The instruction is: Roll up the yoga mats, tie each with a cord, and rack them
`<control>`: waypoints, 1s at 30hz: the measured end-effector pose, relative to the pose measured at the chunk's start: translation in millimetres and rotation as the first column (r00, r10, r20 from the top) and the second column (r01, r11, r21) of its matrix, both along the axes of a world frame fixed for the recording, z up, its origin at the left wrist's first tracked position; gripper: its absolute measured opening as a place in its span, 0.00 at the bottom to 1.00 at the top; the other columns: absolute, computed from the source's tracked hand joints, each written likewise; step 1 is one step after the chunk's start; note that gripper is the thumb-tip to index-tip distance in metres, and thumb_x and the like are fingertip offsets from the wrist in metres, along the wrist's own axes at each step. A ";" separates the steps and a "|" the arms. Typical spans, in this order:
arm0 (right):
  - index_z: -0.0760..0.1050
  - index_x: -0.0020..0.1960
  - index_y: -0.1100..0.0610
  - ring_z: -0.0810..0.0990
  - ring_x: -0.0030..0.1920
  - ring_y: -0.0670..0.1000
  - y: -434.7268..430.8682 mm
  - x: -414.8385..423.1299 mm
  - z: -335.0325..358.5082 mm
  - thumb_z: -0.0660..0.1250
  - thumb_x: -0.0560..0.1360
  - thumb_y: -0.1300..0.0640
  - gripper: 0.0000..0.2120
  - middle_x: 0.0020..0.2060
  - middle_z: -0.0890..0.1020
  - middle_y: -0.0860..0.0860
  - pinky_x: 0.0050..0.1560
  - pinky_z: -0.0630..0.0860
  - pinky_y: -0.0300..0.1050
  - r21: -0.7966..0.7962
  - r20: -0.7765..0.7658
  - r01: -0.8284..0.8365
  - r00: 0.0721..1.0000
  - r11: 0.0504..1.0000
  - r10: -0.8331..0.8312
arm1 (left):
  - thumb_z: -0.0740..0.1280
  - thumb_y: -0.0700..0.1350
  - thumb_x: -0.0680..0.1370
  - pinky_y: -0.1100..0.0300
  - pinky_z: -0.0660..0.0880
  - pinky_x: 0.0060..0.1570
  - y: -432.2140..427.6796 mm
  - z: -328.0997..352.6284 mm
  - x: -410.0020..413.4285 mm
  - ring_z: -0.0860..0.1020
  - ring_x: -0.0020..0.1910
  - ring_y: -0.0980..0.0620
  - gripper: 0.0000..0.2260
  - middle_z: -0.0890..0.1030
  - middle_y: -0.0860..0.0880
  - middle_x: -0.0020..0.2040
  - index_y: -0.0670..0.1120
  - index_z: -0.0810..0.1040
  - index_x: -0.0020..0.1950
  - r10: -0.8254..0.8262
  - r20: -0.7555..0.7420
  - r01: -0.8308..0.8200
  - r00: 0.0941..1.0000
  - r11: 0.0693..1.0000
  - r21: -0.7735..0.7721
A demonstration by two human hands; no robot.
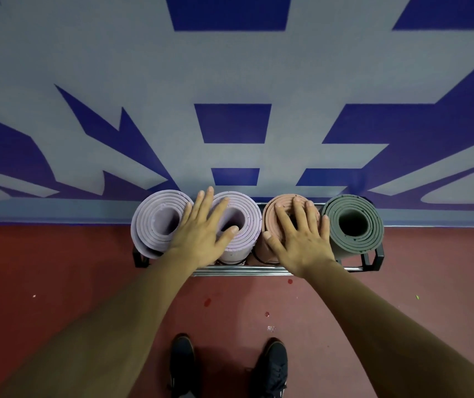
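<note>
Several rolled yoga mats stand upright side by side in a low metal rack [241, 272] against the wall. From the left: a lilac mat [151, 225], a second lilac mat [247, 222], a salmon-pink mat [271, 219] and a grey-green mat [373, 225]. My left hand [201, 234] lies flat, fingers spread, on top of the second lilac mat and touches the first. My right hand [302, 237] lies flat on the top end of the pink mat, its little finger against the grey-green mat. No cord shows from this angle.
The rack stands on a dark red floor [57, 282] at the foot of a grey wall [144, 81] painted with large blue shapes. My two dark shoes [270, 366] stand just in front of the rack. Small specks of litter dot the floor.
</note>
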State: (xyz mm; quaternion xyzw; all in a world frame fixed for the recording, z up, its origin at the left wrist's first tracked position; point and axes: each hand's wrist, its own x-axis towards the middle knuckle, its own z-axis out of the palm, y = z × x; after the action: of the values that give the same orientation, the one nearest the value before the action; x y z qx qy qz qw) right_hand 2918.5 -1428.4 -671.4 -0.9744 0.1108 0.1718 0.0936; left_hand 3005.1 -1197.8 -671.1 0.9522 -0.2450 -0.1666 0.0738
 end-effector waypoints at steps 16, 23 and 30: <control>0.41 0.82 0.38 0.37 0.81 0.58 2.4 1.3 -9.3 0.35 0.74 0.26 0.38 0.83 0.43 0.51 0.78 0.37 0.64 -0.002 0.057 0.021 0.998 1.000 -0.020 | 0.35 0.73 0.73 0.48 0.28 0.74 1.5 -12.9 15.9 0.30 0.79 0.47 0.39 0.32 0.45 0.81 0.57 0.36 0.81 0.016 0.015 -0.017 1.000 0.997 0.069; 0.40 0.81 0.38 0.36 0.81 0.58 3.4 -1.0 -5.8 0.34 0.74 0.26 0.38 0.83 0.42 0.51 0.77 0.35 0.64 0.009 0.032 0.018 0.999 1.000 -0.018 | 0.34 0.72 0.73 0.45 0.35 0.78 5.6 -12.2 9.2 0.34 0.80 0.45 0.38 0.36 0.46 0.82 0.58 0.37 0.81 0.017 0.046 -0.021 0.999 0.995 0.093; 0.36 0.81 0.40 0.35 0.81 0.57 5.8 -6.0 -0.9 0.41 0.79 0.29 0.35 0.82 0.39 0.51 0.77 0.35 0.63 0.009 0.000 0.000 1.000 1.000 0.000 | 0.32 0.68 0.75 0.44 0.36 0.77 -8.5 -9.0 -14.2 0.36 0.81 0.44 0.32 0.36 0.48 0.82 0.59 0.33 0.78 -0.001 0.116 -0.014 0.993 0.991 0.130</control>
State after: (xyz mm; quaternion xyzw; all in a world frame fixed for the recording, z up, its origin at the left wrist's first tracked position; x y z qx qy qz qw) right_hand 2912.5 -1422.6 -672.2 -0.9740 0.1100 0.1720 0.0980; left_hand 2990.9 -1206.3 -680.0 0.9639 -0.2342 -0.1266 -0.0023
